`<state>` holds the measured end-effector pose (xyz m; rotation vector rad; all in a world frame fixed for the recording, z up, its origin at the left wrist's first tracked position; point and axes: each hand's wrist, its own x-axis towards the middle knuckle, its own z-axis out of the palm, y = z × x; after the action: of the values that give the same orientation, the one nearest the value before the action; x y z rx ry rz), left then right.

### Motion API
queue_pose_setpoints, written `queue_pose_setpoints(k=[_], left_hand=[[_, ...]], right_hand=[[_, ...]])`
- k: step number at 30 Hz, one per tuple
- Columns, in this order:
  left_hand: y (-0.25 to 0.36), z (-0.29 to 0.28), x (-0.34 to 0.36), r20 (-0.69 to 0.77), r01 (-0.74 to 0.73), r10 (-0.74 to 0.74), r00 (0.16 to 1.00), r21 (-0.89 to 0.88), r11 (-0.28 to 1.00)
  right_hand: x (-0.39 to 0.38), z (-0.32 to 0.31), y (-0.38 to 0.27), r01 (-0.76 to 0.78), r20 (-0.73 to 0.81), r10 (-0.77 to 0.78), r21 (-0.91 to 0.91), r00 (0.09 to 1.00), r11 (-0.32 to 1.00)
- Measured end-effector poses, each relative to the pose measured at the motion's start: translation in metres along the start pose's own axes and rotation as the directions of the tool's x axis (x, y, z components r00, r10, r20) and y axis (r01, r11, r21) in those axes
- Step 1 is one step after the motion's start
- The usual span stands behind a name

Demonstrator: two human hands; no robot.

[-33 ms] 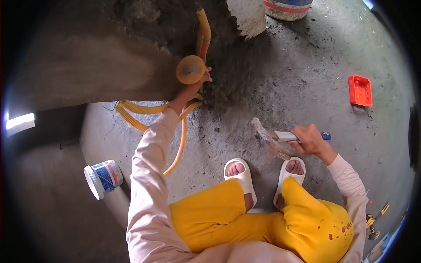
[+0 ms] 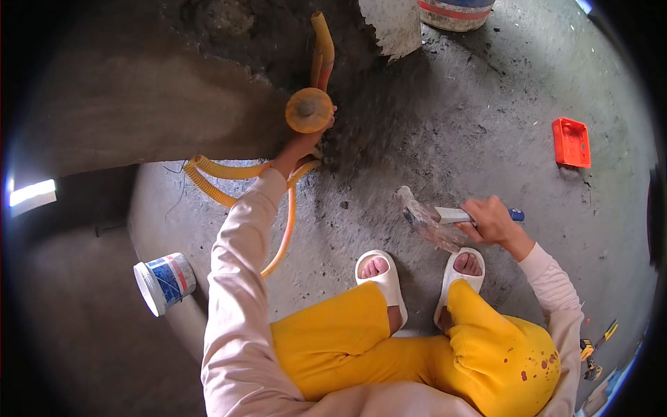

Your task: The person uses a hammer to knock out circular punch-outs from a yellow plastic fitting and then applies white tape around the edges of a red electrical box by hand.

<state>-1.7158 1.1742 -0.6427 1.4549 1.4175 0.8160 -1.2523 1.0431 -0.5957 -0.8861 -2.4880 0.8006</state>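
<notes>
My left hand (image 2: 303,144) is closed around a chisel (image 2: 310,110) beside the rough dark wall base. The chisel's round orange guard faces up and hides most of my fingers; its tip is out of sight. My right hand (image 2: 490,219) grips a hammer (image 2: 432,221) by its white and blue handle, the dusty metal head pointing left above my feet. Yellow corrugated conduit (image 2: 322,48) rises just beyond the chisel. More yellow conduit (image 2: 208,182) and an orange tube (image 2: 287,229) curve out under my left forearm.
An orange-red box (image 2: 572,142) lies on the concrete floor at the right. A white and blue bucket (image 2: 165,283) stands at the left, another bucket (image 2: 455,15) at the far edge. Yellow and black tools (image 2: 594,351) lie at lower right. A broken-edged pale slab (image 2: 394,28) stands at the back.
The chisel's orange guard has shifted slightly to the right with my left hand. The hammer and my right hand stay in nearly the same place.
</notes>
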Motion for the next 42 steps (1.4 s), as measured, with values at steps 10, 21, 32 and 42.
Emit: queue_pose_setpoints(k=[10,21,32,42], left_hand=[[0.022,0.015,0.039,-0.018,0.035,-0.048,0.999,-0.426,0.904],[0.017,0.022,0.029,-0.012,0.021,-0.017,1.000,0.502,0.865],[0.056,0.044,0.021,0.078,0.345,-0.365,0.928,0.189,0.919],[0.144,0.170,-0.118,0.709,0.282,-0.593,0.383,0.522,0.805]], right_hand=[[-0.016,0.000,0.006,-0.024,0.012,0.024,0.014,1.000,1.000],[-0.016,0.003,0.014,-0.105,0.009,0.104,0.092,0.994,0.990],[-0.033,-0.009,0.023,-0.171,-0.011,0.173,0.077,0.985,0.982],[-0.130,-0.044,0.087,-0.606,-0.182,0.583,-0.356,0.792,0.712]])
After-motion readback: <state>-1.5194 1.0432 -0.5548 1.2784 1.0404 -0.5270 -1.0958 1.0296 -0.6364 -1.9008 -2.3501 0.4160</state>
